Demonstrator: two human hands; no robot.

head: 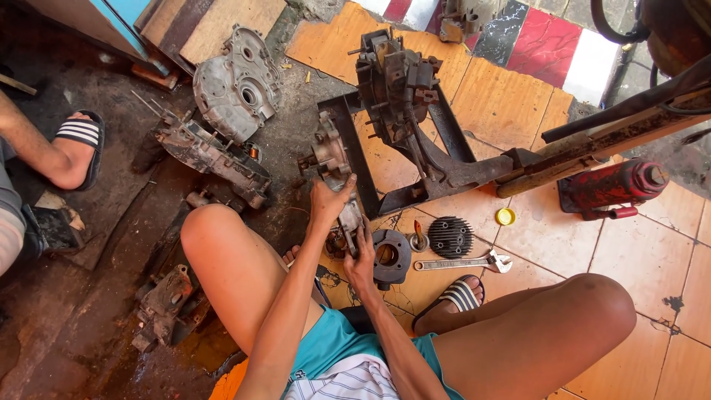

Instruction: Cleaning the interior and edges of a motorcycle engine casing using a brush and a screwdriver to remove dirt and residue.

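Crankcase half [335, 174] stands on edge on the floor between the person's knees, apparently tipped up so its face can be worked. Left hand [328, 198] has its fingers clenched round the upper casting; right hand [361, 261] grasps the lower end, steadying it. Just right lie a cylinder barrel [391, 257], finned head [450, 237] and adjustable wrench [465, 263]. Scooter frame [415, 126] crowds the far side; open tiled floor [637, 252] lies rightward.
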